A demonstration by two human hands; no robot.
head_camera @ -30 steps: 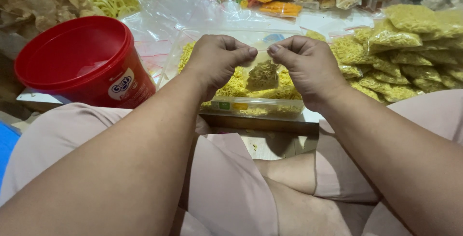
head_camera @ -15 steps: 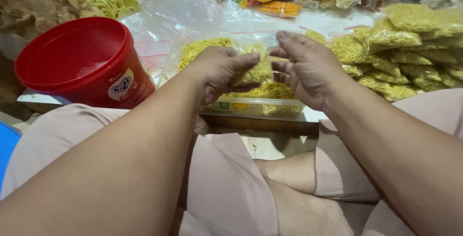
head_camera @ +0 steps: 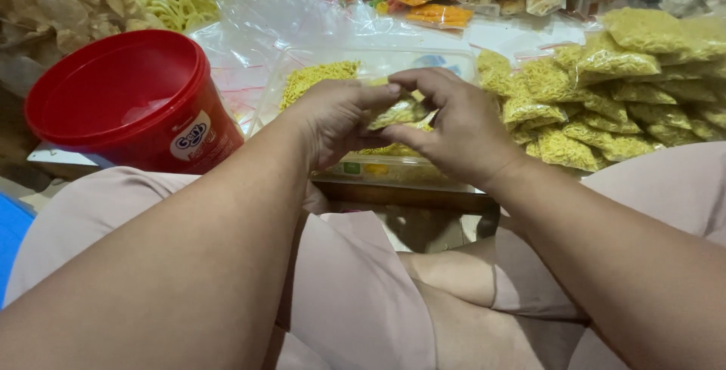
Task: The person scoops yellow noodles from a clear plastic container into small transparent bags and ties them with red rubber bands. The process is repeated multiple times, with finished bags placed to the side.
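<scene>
Yellow crispy noodle snack is filling a small clear plastic bag (head_camera: 395,113), and both hands are pinching it at once. Left hand (head_camera: 336,120) is closing its fingers on the bag's left edge; right hand (head_camera: 454,124) is curling over the top, fingertips touching the left hand's. The bag is sitting between the two palms, held just above a clear plastic tub of loose yellow noodles (head_camera: 333,75) on the low table (head_camera: 401,192). Judging by the grip, the person is pressing the bag's mouth shut: sealing step, filling looking done. Next move is calling for a firm pinch run along the whole top edge, bag kept upright so nothing is spilling. To the right a pile of filled yellow snack bags (head_camera: 605,97) is lying, well apart from the hands. A round red plastic bucket (head_camera: 125,97) is standing to the left, open, inside looking bare. More packed snacks are lying at the back, blurred.
</scene>
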